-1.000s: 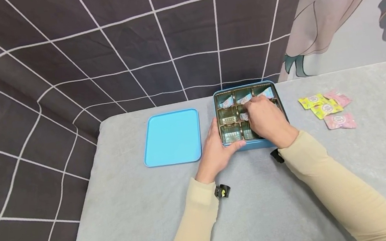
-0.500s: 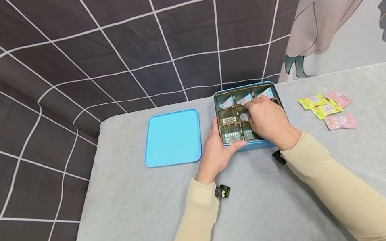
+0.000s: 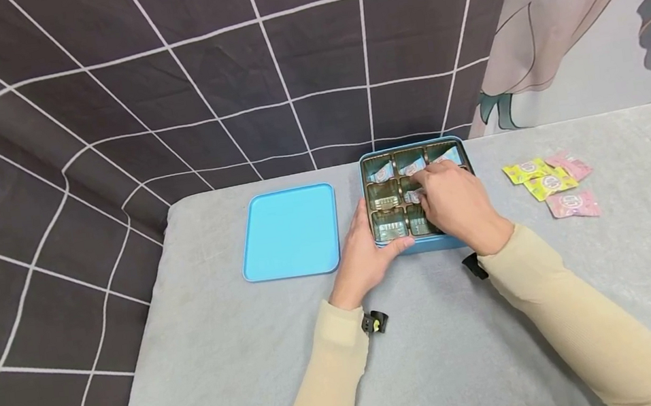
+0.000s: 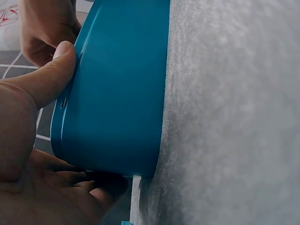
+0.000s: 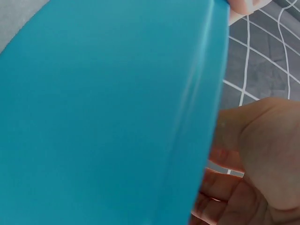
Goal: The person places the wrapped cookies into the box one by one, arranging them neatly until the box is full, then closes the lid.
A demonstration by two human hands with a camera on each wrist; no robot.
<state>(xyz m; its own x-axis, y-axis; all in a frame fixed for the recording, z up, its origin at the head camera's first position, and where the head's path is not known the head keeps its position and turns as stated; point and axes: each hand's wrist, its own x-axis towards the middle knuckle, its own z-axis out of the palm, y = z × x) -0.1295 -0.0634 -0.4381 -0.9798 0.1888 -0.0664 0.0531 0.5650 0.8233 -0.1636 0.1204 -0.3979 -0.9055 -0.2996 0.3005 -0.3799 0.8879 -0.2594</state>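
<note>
Dark fabric (image 3: 317,46) ruled with white lines drapes behind and to the left of the soft grey cloth (image 3: 220,340) spread over the tabletop. Further right on that cloth I see a flat, smooth blue lid (image 3: 289,233), square with rounded corners. Just beside it, my left hand (image 3: 363,256) grips the near left corner of a glossy blue tin (image 3: 430,244), thumb on the front, fingers along the side. Inside sits a shiny, ribbed plastic tray (image 3: 386,195) with blue-wrapped pieces (image 3: 382,173) in its back row. My right hand (image 3: 458,203) dips into the tin beside a small pale packet (image 3: 413,196) in the centre compartment; whether it pinches that packet, I cannot tell. Rightmost lie crinkled yellow packets (image 3: 551,183) and pink packets (image 3: 573,205), partly overlapping.
</note>
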